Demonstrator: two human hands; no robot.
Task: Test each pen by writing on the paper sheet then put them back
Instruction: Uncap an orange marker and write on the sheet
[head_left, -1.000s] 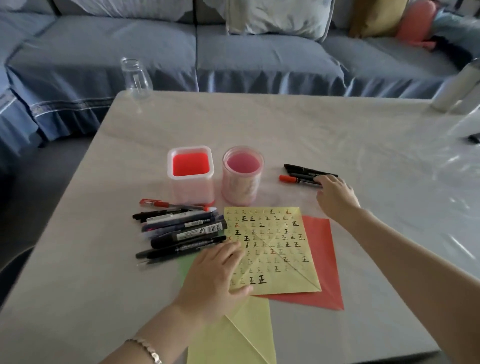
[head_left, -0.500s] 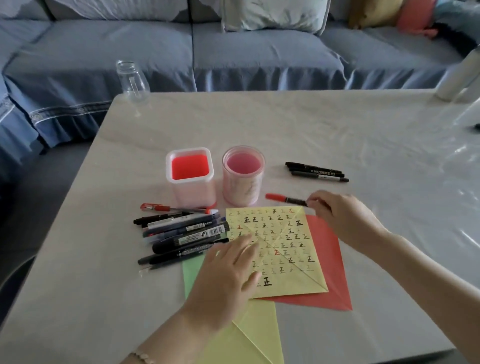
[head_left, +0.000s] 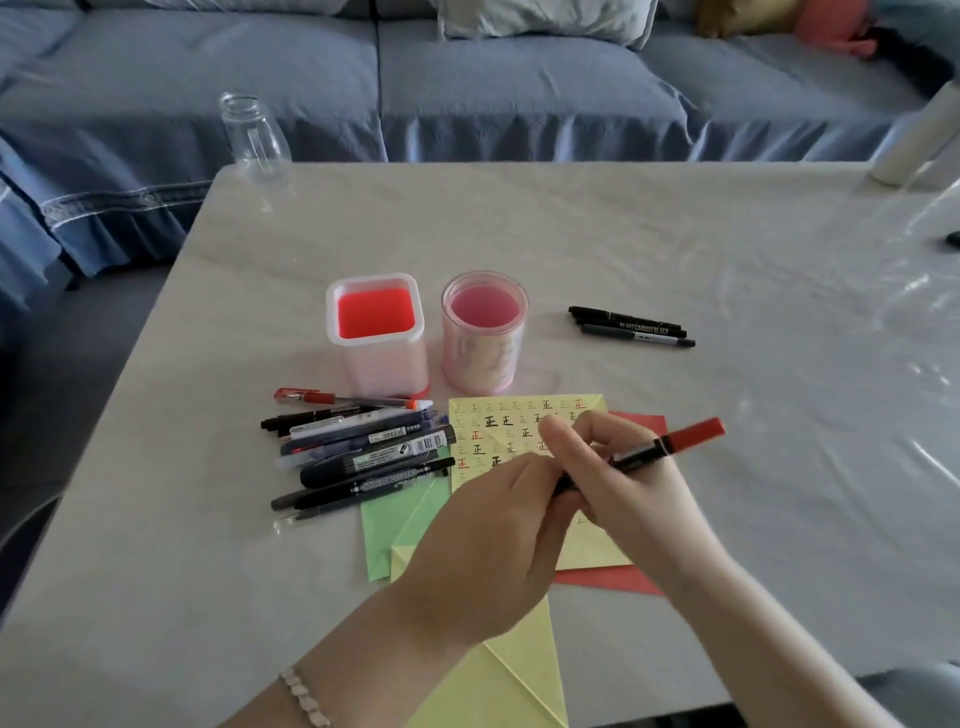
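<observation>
So the red-capped marker (head_left: 675, 441) was held above the yellow paper sheet (head_left: 498, 431), cap end pointing right. The right hand (head_left: 628, 499) had fingers curled round the barrel and the left hand (head_left: 488, 545) pinched the other end. The pile of pens (head_left: 363, 452) lay on the tabletop (head_left: 675, 249) just left of the sheet.

black marker (head_left: 385, 480): "double marker"; yellow sheet (head_left: 519, 415): rows of 正; black pen (head_left: 628, 323) at right: "carbon black".
</observation>
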